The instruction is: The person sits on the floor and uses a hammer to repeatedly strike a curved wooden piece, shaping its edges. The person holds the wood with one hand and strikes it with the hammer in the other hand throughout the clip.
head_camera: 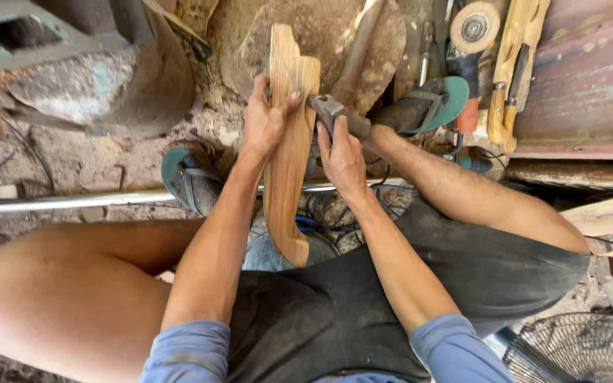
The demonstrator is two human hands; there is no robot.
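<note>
A long curved piece of light brown wood (289, 163) stands on end between my knees, its lower end near my lap. My left hand (264, 120) grips its upper part, thumb on the front face. My right hand (342, 159) holds a small grey metal hand tool (331, 113) pressed against the right edge of the wood. Both feet wear green sandals (189, 177), one behind each hand.
A large worn wood block (321, 35) lies ahead. An angle grinder with a sanding disc (471, 35) and carved wooden pieces (509, 64) rest at the upper right. A metal pipe (65, 202) crosses the ground. A fan grille (580, 347) sits at the lower right.
</note>
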